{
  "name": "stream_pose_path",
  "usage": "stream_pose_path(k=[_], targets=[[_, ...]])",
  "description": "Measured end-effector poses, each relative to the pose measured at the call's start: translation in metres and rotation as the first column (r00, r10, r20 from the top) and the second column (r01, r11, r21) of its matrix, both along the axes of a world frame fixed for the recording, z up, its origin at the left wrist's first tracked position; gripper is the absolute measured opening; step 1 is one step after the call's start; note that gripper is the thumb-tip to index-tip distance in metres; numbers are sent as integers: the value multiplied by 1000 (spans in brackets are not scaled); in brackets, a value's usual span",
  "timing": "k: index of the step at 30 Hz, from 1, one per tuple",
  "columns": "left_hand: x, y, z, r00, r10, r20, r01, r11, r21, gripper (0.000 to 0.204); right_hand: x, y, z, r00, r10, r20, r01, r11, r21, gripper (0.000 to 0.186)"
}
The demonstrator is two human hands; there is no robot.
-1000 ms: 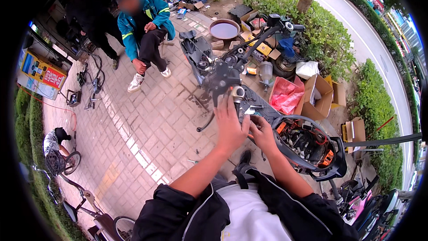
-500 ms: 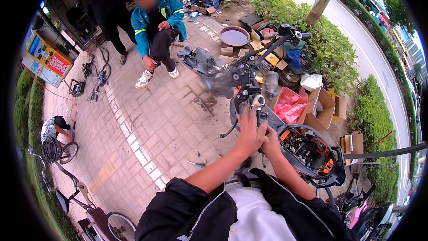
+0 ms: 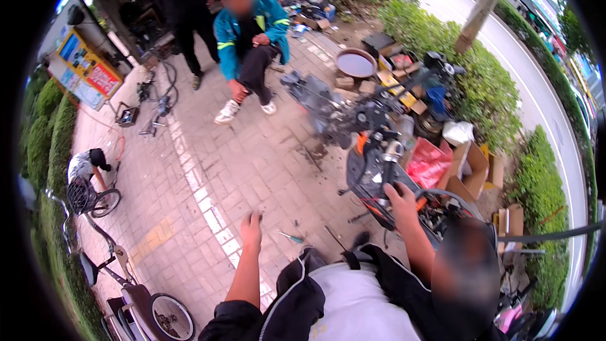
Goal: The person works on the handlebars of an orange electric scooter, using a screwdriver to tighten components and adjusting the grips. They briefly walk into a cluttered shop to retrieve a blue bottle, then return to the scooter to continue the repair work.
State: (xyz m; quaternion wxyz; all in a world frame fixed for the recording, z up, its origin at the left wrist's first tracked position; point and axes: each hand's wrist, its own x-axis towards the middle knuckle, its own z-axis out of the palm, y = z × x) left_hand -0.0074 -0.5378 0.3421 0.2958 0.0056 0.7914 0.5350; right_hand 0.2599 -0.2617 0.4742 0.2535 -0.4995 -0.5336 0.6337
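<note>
Watching the right hand [image 3: 405, 207]: I see its fingers loosely bent around the near end of the bar; I can't make out how tightly, or whether they bear on it.
Scooter handlebar [image 3: 392, 151]: I find it just ahead of the right fingers, its long axis running away from them and leaning slightly rightward.
Left hand [image 3: 251, 232]: I have it well apart, leftward of the bar, fingers drawn together over the brick paving [image 3: 208, 158]; I cannot tell whether they grip anything small.
Nearer hand: the right, clearly.
Teal-handled screwdriver [image 3: 291, 238]: on the paving, rightward of the left fingers.
Red plastic sheet [image 3: 429, 163]: beyond the right fingers, to their right.
</note>
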Motion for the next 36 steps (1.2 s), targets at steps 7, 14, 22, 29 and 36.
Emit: stream_pose_path(k=[7,14,22,29,36], targets=[[22,-263,-112,863,464,200,-317,806,-500,29,5,-1,-8,1000,-14,-5,15,988,154,33],[49,-331,-111,788,567,240,-401,768,-499,33,14,19,-21,974,-208,93,143,875,463,49],[40,-305,-118,800,531,279,-441,836,-327,41,-85,0,58,978,-155,141,-7,651,759,29],[58,-307,-90,685,655,318,-560,753,-345,37,-215,-19,5,873,310,376,-487,550,679,25],[19,-339,-95,556,733,392,-537,676,-505,25,-310,-4,-159,665,464,585,-745,461,481,19]])
